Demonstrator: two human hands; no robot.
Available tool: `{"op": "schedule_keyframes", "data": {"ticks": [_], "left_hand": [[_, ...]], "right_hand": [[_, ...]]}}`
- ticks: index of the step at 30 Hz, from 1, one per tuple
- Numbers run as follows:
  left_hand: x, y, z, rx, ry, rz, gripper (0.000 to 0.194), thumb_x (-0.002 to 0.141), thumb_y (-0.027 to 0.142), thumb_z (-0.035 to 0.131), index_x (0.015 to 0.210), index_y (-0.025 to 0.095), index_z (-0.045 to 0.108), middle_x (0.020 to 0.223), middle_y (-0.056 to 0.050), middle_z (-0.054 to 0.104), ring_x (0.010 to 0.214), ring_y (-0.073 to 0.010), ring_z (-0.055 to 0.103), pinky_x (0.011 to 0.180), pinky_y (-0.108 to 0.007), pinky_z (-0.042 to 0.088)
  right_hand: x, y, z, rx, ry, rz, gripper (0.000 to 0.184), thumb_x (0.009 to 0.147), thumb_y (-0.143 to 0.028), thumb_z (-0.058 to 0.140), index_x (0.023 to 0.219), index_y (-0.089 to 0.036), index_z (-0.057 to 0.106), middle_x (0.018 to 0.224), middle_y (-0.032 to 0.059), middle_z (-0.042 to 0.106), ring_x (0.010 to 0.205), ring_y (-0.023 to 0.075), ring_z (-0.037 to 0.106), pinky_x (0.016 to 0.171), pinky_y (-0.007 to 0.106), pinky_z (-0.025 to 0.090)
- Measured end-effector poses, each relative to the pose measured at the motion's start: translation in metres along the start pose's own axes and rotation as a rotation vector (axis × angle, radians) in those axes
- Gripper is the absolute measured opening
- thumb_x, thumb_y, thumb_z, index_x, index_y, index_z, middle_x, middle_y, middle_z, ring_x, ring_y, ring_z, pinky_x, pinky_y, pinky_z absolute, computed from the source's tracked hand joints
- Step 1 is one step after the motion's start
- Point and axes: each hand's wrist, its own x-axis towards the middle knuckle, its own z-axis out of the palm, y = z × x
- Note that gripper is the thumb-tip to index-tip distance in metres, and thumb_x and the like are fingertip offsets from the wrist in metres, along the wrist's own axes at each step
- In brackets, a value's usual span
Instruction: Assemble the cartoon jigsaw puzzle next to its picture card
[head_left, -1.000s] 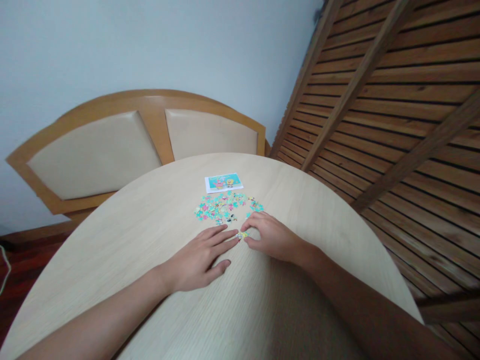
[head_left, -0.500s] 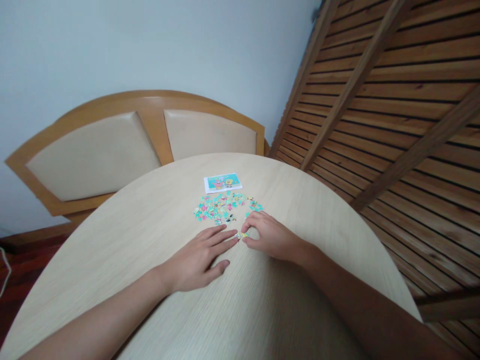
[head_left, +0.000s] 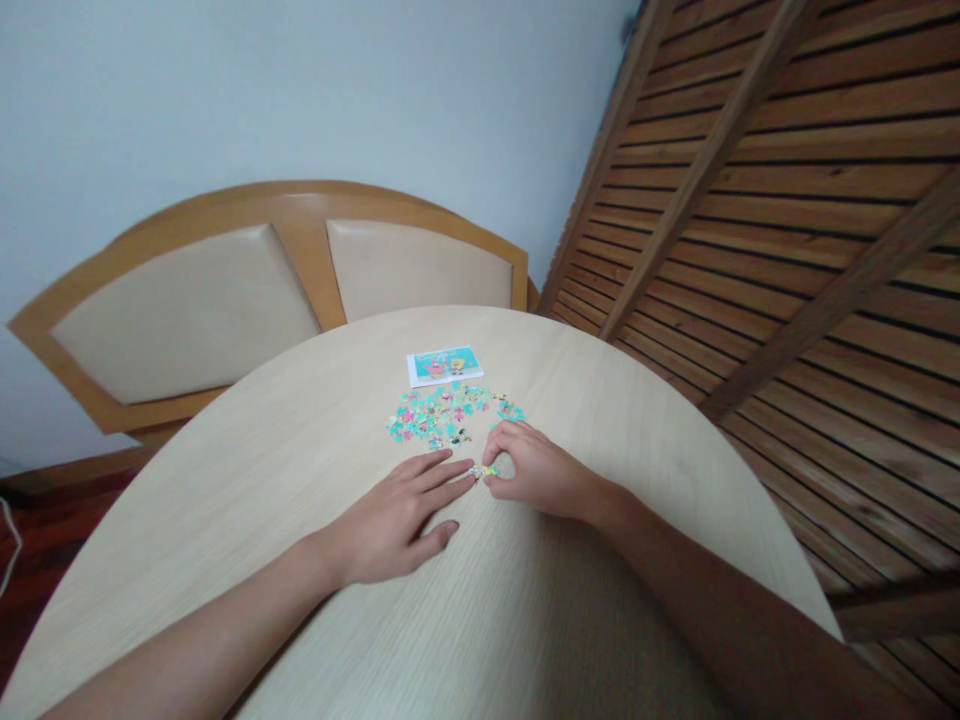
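Note:
My left hand [head_left: 394,513] lies flat on the round wooden table [head_left: 262,480], fingers stretched out, its fingertips touching a small joined bit of puzzle pieces [head_left: 482,470]. My right hand [head_left: 538,470] is curled over the same bit, thumb and fingers pinching it from the right. Just beyond both hands is a loose scatter of teal and pink puzzle pieces [head_left: 444,414]. Behind the scatter lies a small picture card [head_left: 444,365] showing the cartoon image.
A curved wooden bench back with two beige cushions [head_left: 225,290] stands behind the table. A slatted wooden wall [head_left: 787,220] runs along the right, close to the table's edge. Dark red floor [head_left: 37,540] shows at the left.
Almost nothing has moved. Both hands stay at the small joined pieces, and the view has shifted very slightly.

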Motion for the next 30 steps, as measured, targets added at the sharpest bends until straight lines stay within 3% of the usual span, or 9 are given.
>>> {"op": "schedule_keyframes", "data": {"ticks": [21, 30], "left_hand": [[0.0, 0.0, -0.001, 0.0, -0.002, -0.002, 0.061, 0.1, 0.031, 0.053, 0.158, 0.029, 0.035, 0.162, -0.004, 0.039, 0.151, -0.0335, 0.031, 0.12, -0.056, 0.034], [0.0, 0.001, 0.0, -0.026, 0.006, -0.013, 0.06, 0.099, 0.031, 0.053, 0.156, 0.025, 0.037, 0.161, -0.005, 0.042, 0.15, -0.0319, 0.032, 0.121, -0.055, 0.034]], "right_hand": [[0.001, -0.001, 0.0, -0.044, 0.028, -0.086, 0.009, 0.085, -0.021, 0.075, 0.092, -0.017, 0.072, 0.099, 0.0051, 0.072, 0.101, 0.0215, 0.065, 0.096, 0.035, 0.046], [0.0, -0.011, -0.013, -0.167, -0.099, -0.076, 0.011, 0.093, -0.027, 0.069, 0.091, -0.02, 0.077, 0.095, 0.0046, 0.075, 0.098, 0.0218, 0.065, 0.088, 0.033, 0.047]]}}
